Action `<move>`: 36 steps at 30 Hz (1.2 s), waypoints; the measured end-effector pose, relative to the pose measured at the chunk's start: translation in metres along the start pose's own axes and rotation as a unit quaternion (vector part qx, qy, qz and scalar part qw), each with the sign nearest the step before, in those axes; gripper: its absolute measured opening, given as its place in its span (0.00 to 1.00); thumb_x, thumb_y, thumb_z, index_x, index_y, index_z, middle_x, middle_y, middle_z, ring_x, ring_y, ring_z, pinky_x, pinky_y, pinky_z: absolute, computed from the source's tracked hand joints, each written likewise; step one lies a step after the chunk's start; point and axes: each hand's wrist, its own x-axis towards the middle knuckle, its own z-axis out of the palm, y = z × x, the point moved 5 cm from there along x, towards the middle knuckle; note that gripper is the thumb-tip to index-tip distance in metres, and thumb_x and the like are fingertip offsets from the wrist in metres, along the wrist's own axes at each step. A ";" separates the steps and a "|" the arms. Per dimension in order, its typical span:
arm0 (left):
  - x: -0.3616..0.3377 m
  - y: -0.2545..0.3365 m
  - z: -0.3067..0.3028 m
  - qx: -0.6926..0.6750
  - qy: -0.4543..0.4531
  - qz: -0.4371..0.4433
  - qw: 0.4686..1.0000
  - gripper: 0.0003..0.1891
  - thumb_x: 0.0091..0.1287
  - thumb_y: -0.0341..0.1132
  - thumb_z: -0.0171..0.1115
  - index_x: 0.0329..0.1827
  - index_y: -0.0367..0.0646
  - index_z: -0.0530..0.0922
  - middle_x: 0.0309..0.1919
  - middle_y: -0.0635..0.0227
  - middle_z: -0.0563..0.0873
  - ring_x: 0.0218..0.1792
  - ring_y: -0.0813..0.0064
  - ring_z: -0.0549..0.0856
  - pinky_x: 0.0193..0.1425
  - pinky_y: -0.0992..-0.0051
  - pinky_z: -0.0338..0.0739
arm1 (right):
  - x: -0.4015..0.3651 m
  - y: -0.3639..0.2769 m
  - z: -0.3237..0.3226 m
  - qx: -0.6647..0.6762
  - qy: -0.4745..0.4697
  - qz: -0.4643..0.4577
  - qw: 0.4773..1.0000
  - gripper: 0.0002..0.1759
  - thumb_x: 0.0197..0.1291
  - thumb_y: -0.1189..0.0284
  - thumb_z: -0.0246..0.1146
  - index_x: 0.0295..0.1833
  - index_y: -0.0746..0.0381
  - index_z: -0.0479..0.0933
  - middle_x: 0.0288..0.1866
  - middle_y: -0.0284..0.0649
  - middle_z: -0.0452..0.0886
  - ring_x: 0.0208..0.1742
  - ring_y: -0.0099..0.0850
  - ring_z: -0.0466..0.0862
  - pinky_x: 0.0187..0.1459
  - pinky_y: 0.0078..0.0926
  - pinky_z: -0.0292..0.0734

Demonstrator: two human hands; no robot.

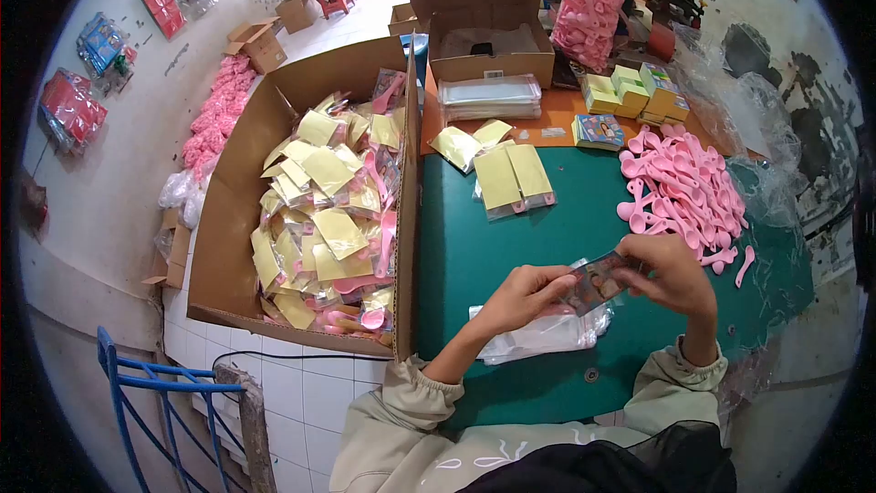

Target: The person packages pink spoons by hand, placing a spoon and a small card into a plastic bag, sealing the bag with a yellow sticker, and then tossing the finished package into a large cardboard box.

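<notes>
Between my two hands is a small printed card with a dark, colourful picture, held above the green table. My left hand pinches its left end, thumb on top. The fingers of my right hand close on its right end. A pile of clear plastic bags lies right below my hands, close to the table's front edge. Beyond my right hand spreads a heap of pink plastic spoons, with one loose spoon at its near side.
At my left stands a large open carton full of packed bags with yellow cards and pink spoons. More packets lie on the green table. Behind are card stacks, a stack of clear bags and a big spoon bag.
</notes>
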 end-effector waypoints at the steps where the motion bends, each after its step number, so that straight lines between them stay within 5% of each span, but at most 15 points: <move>1: -0.003 0.005 0.005 0.002 0.005 -0.008 1.000 0.16 0.72 0.38 0.51 0.60 0.43 0.74 0.35 0.63 0.86 0.33 0.83 0.82 0.34 0.81 0.78 | 0.000 -0.001 0.006 -0.015 -0.027 0.005 1.000 0.11 0.53 0.73 0.65 0.41 0.64 0.73 0.28 0.47 0.79 0.26 0.43 0.80 0.29 0.33 0.73; 5: -0.023 0.032 0.017 0.063 -0.002 -0.086 0.994 0.21 0.72 0.37 0.50 0.68 0.46 0.66 0.41 0.65 0.83 0.39 0.82 0.80 0.43 0.77 0.82 | -0.006 -0.012 0.019 0.026 -0.086 -0.026 0.996 0.13 0.54 0.70 0.65 0.42 0.63 0.72 0.28 0.49 0.79 0.30 0.47 0.81 0.30 0.37 0.73; 6: -0.022 0.031 0.017 0.106 -0.009 -0.023 0.994 0.22 0.72 0.36 0.51 0.69 0.48 0.65 0.40 0.65 0.84 0.38 0.83 0.80 0.44 0.76 0.83 | -0.009 -0.010 0.017 0.026 -0.067 -0.026 0.997 0.14 0.54 0.70 0.66 0.43 0.63 0.72 0.29 0.49 0.79 0.31 0.48 0.81 0.30 0.37 0.73; 9: -0.028 0.029 0.018 0.086 0.017 0.008 0.996 0.22 0.70 0.39 0.54 0.66 0.49 0.68 0.30 0.55 0.85 0.33 0.66 0.87 0.35 0.71 0.79 | -0.011 -0.015 0.021 0.043 -0.062 -0.023 0.997 0.15 0.55 0.70 0.64 0.45 0.62 0.71 0.29 0.48 0.79 0.30 0.49 0.80 0.29 0.39 0.73; 12: -0.025 0.030 0.021 0.226 0.007 0.068 0.972 0.25 0.69 0.40 0.56 0.68 0.48 0.65 0.31 0.51 0.85 0.33 0.54 0.86 0.37 0.67 0.78 | -0.011 -0.021 0.038 0.002 -0.109 -0.052 0.993 0.14 0.56 0.70 0.62 0.47 0.61 0.71 0.29 0.47 0.79 0.31 0.49 0.80 0.31 0.41 0.73; 15: -0.027 0.037 0.023 0.244 0.032 0.055 0.968 0.33 0.66 0.39 0.60 0.72 0.47 0.56 0.34 0.52 0.86 0.36 0.60 0.87 0.39 0.66 0.78 | -0.014 -0.018 0.042 -0.053 -0.076 -0.037 0.995 0.15 0.56 0.71 0.61 0.48 0.61 0.70 0.29 0.45 0.79 0.32 0.49 0.80 0.33 0.41 0.73; 21: -0.029 0.024 0.024 0.267 0.031 -0.001 0.963 0.43 0.62 0.42 0.64 0.75 0.53 0.45 0.35 0.53 0.86 0.36 0.55 0.86 0.40 0.67 0.79 | -0.025 -0.005 0.061 -0.008 -0.105 -0.110 0.988 0.11 0.52 0.72 0.64 0.39 0.63 0.73 0.27 0.42 0.78 0.31 0.44 0.79 0.32 0.37 0.73; 27: -0.051 0.017 -0.004 0.233 -0.031 0.069 0.969 0.39 0.61 0.40 0.67 0.73 0.51 0.54 0.34 0.58 0.86 0.31 0.70 0.86 0.37 0.72 0.79 | -0.033 0.027 0.048 0.172 -0.003 0.154 0.973 0.12 0.48 0.73 0.70 0.25 0.66 0.73 0.20 0.34 0.73 0.24 0.19 0.73 0.26 0.22 0.67; 31: -0.061 0.010 -0.011 0.088 0.012 -0.008 0.996 0.41 0.58 0.32 0.69 0.72 0.49 0.56 0.34 0.64 0.86 0.35 0.81 0.83 0.40 0.77 0.80 | -0.039 0.037 0.065 0.408 -0.034 0.181 0.894 0.12 0.49 0.72 0.71 0.27 0.67 0.74 0.21 0.30 0.75 0.26 0.16 0.74 0.27 0.18 0.69; 36: -0.062 0.008 -0.007 0.128 0.013 -0.045 0.991 0.41 0.59 0.32 0.68 0.73 0.48 0.52 0.35 0.63 0.85 0.36 0.80 0.83 0.41 0.76 0.80 | -0.041 0.043 0.073 0.388 -0.029 0.169 0.905 0.10 0.50 0.75 0.70 0.31 0.68 0.76 0.26 0.32 0.78 0.28 0.17 0.75 0.30 0.18 0.71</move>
